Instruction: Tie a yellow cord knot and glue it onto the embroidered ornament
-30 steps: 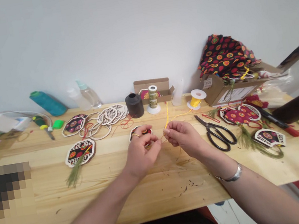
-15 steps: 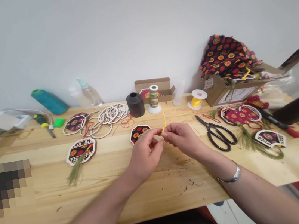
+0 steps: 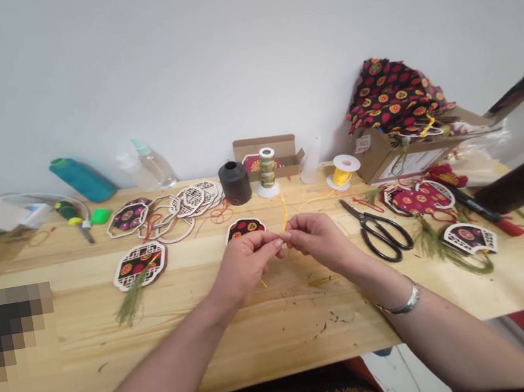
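In the head view my left hand (image 3: pixel 248 259) and my right hand (image 3: pixel 317 237) meet above the middle of the table, thumbs and fingertips pinched together. Between them is a yellow cord (image 3: pixel 285 211); a braided-looking length stands up behind the fingertips, and a short yellow end shows below my left hand. The exact spot where the fingers grip is mostly hidden. A thinner yellow strand runs back to a white spool of yellow cord (image 3: pixel 341 177). Just behind my left hand lies a white-rimmed ornament with dark patterned fabric (image 3: pixel 245 227), partly covered by the hand.
Black-handled scissors (image 3: pixel 381 230) lie right of my right hand. Behind stand a black thread cone (image 3: pixel 235 184) and a green-gold thread spool (image 3: pixel 267 172). Cut-out frames (image 3: pixel 193 200) and a tasselled ornament (image 3: pixel 140 266) lie left. A cardboard box (image 3: pixel 400 157) with patterned fabric sits back right.
My left fingers have straightened and come closer to my right fingertips. A yellow cord end now shows below my left hand. The view has shifted slightly.
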Action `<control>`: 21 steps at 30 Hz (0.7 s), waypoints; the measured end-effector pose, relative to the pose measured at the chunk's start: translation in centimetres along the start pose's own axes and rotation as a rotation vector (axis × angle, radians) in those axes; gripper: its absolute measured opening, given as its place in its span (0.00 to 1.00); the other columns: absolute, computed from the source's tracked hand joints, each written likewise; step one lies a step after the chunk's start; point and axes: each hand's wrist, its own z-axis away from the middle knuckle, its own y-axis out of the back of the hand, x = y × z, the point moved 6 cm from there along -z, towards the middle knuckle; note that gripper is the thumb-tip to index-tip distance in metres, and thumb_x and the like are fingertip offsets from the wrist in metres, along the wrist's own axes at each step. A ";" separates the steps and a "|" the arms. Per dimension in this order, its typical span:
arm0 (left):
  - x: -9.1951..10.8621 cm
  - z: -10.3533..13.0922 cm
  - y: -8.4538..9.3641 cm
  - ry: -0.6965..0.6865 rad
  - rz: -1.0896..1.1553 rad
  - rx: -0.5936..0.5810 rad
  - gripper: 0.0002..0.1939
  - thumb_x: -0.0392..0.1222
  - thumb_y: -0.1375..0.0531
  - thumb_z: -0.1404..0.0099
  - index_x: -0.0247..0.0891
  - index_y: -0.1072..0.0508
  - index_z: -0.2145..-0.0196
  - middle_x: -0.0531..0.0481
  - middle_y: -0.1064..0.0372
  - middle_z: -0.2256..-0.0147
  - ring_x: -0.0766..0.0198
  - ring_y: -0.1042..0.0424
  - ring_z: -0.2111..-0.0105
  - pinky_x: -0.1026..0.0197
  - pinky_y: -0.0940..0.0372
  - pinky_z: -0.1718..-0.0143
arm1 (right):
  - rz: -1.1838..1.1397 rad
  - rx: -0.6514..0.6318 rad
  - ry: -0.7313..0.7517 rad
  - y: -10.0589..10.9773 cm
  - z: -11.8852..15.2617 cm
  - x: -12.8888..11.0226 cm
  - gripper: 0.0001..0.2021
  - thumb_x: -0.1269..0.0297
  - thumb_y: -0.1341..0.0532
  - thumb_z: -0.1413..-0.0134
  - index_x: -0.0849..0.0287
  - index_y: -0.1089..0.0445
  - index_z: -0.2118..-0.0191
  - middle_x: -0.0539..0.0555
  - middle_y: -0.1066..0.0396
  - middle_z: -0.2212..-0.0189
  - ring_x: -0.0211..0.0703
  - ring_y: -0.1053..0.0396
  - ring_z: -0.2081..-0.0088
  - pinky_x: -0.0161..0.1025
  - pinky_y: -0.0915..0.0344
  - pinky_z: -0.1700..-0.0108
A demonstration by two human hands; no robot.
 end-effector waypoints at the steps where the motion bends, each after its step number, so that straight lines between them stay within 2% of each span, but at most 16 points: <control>1: -0.2 -0.1 0.0 0.010 0.032 -0.010 0.08 0.43 0.39 0.46 0.38 0.24 0.70 0.52 0.29 0.77 0.72 0.41 0.82 0.68 0.48 0.82 | -0.013 -0.008 -0.005 0.0 0.0 0.0 0.11 0.59 0.39 0.54 0.61 0.36 0.78 0.47 0.38 0.83 0.30 0.46 0.81 0.30 0.49 0.79; 8: -0.5 -0.3 -0.3 0.033 0.135 -0.062 0.07 0.41 0.38 0.47 0.37 0.23 0.71 0.51 0.29 0.77 0.73 0.43 0.83 0.68 0.53 0.83 | -0.090 -0.046 -0.027 -0.2 0.1 0.2 0.12 0.58 0.39 0.54 0.61 0.36 0.77 0.47 0.37 0.83 0.30 0.46 0.81 0.30 0.49 0.79; 14: -0.4 -0.2 -0.1 0.033 0.144 -0.028 0.06 0.41 0.37 0.47 0.36 0.23 0.72 0.52 0.30 0.78 0.75 0.46 0.84 0.68 0.55 0.83 | -0.043 -0.013 0.001 -0.1 0.1 0.0 0.09 0.61 0.39 0.53 0.61 0.35 0.76 0.46 0.38 0.82 0.30 0.47 0.80 0.31 0.48 0.77; 18: -0.5 -0.4 0.4 0.026 0.153 0.053 0.07 0.42 0.37 0.48 0.35 0.24 0.74 0.52 0.30 0.78 0.76 0.50 0.85 0.67 0.56 0.83 | 0.126 0.015 0.087 0.3 0.1 -0.5 0.07 0.64 0.43 0.48 0.61 0.30 0.70 0.48 0.32 0.77 0.33 0.40 0.75 0.33 0.43 0.71; 21: -0.5 -0.5 0.9 0.015 0.152 0.121 0.08 0.43 0.36 0.48 0.35 0.24 0.74 0.51 0.29 0.77 0.75 0.50 0.85 0.66 0.56 0.83 | 0.330 0.076 0.166 0.7 0.3 -0.8 0.10 0.62 0.44 0.46 0.60 0.29 0.72 0.50 0.31 0.76 0.36 0.38 0.73 0.34 0.44 0.69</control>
